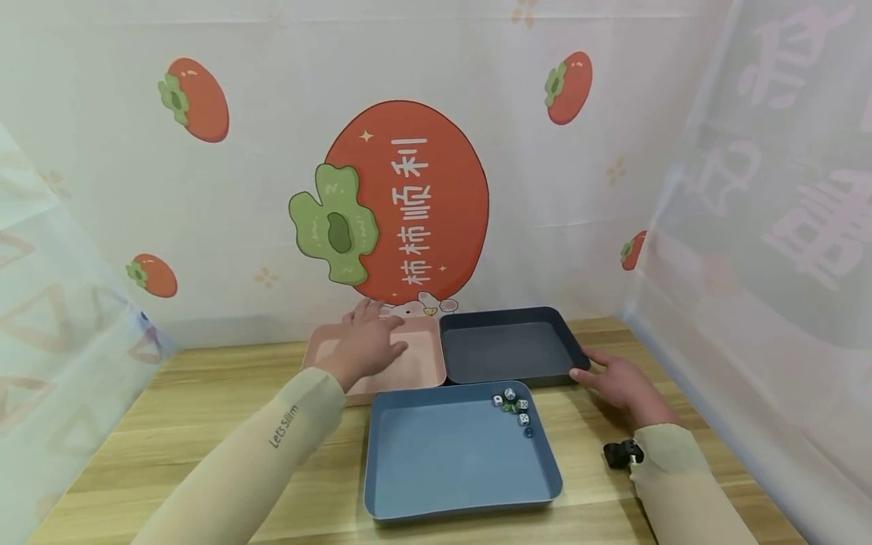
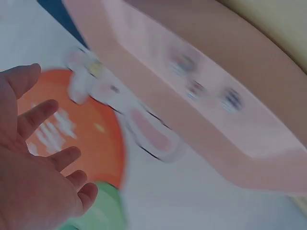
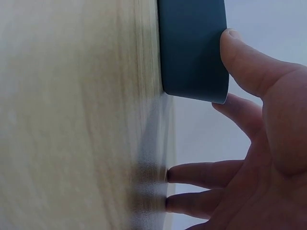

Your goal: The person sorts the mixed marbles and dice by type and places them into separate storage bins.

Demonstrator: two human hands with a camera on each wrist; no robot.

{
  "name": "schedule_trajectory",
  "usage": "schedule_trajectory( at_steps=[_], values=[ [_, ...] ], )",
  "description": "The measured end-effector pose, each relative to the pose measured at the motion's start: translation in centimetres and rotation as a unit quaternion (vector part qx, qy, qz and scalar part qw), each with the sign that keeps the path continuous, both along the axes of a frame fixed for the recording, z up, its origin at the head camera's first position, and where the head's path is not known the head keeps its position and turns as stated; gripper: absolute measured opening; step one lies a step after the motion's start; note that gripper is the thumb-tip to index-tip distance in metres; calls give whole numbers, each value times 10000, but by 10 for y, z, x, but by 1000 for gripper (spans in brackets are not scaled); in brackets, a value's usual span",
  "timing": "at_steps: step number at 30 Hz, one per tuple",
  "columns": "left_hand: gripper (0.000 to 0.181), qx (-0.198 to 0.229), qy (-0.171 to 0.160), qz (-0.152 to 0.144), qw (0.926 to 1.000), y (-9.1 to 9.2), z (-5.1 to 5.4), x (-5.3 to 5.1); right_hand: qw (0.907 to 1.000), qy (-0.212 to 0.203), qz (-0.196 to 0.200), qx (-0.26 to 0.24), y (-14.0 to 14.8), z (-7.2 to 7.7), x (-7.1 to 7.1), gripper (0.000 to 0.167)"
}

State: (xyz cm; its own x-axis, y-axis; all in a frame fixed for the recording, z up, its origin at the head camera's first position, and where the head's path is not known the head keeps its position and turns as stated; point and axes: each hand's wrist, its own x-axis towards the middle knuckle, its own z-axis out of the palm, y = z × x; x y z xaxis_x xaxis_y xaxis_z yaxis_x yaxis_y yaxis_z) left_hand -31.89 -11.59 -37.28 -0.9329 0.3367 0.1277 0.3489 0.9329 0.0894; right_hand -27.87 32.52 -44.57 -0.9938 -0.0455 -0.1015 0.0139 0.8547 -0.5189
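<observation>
My left hand hovers over the left part of the pink tray, fingers spread and holding nothing. Three small blurred pieces lie in that tray in the left wrist view; the hand hides them from the head view. At the front right corner of the dark tray is my right hand. Its thumb touches the tray's wall and the index finger lies by the corner, while the other fingers reach straight out. White dice, green pieces and a blue bead sit in the blue tray.
All three trays stand close together on a wooden table, the blue one in front. A printed cloth rises behind them, and cloth also hangs on both sides. A small black device is at my right wrist.
</observation>
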Motion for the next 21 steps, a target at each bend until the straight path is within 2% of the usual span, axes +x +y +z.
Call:
schedule_trajectory(
  at_steps=[4, 8, 11, 17, 21],
  values=[
    [50, 184, 245, -636, 9975, 30, 3, 12, 10000, -29, -14, -27, -1, 0, -1, 89],
    [51, -52, 390, -1063, 9936, 57, 3, 25, 10000, -53, -51, -59, -3, 0, -1, 89],
    [49, -225, 319, -1240, 9915, 75, 1, 35, 9999, -65, -75, -96, -3, 0, -1, 89],
    [28, -91, 31, -1669, 9859, 111, -3, 53, 9998, -70, -116, -116, -1, -1, -1, 88],
    [22, -71, -270, -1954, 9803, 133, -11, 64, 9997, -89, -152, -147, 1, -1, -1, 88]
  ],
)
